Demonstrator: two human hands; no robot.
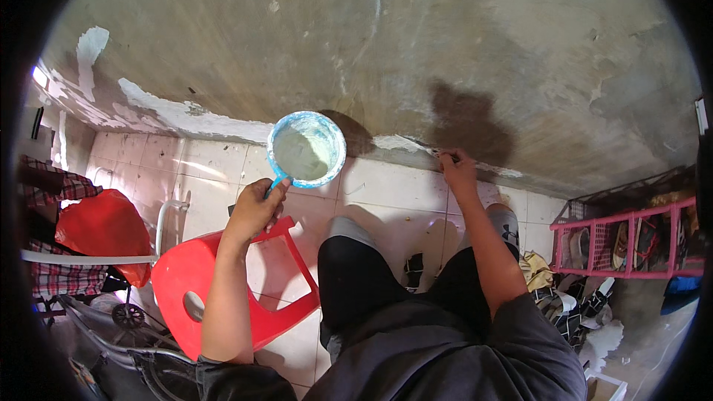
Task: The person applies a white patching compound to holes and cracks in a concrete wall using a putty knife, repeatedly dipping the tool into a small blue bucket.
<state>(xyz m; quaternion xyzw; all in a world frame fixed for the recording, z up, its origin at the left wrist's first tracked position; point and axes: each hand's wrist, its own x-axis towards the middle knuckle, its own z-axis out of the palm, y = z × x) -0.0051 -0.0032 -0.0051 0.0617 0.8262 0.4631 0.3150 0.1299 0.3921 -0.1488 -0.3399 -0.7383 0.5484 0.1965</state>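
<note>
Shows two bare hands, well apart, at the foot of a grey wall (297, 44), seen from above. In the left hand (260, 208), closed around a short blue handle: a round dipper (333, 134) with a whitish-smeared inside and pale paste (301, 150) at the bottom. Faces open side up, left of the right hand and in front of the wall's lower edge. At that edge, the right hand (454, 160), fingertips drawn together beside a small white patch (397, 142). Cannot tell whether any tool sits between those fingers. Farther left, a longer ragged white strip (193, 119) along the same edge.

To work this spot well, hold the dipper near level, so as not to tip paste onto the tiled floor (371, 186). Best to bring it closer to the right hand, for a shorter reach and fewer drips. Press lightly and evenly along the edge, feathering the patch's ragged end into bare wall. Watch the shadow (471, 122) above the right hand, likely to hide thin spots. Mind the red stool (178, 267) by the left forearm, easy to bump when turning.
</note>
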